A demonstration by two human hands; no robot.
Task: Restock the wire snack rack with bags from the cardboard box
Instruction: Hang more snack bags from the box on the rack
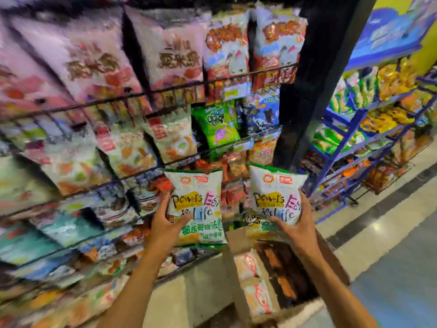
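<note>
Left bag (196,204) (1 of 2 alike, white-green print) is clasped in the left hand (165,223), right bag (276,200) in the right hand's (295,230) curled fingers, both upright by the right edge of the wire rack (165,90), above the cardboard box (238,236).

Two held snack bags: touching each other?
Apart. The head view shows the left bag and the right bag side by side, with stocked packets visible in the gap between them.

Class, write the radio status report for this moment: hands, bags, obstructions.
Left hand holds left bag, right hand holds right bag. Both bags upright, before the rack, box below. Rack ahead packed with bags.
</note>
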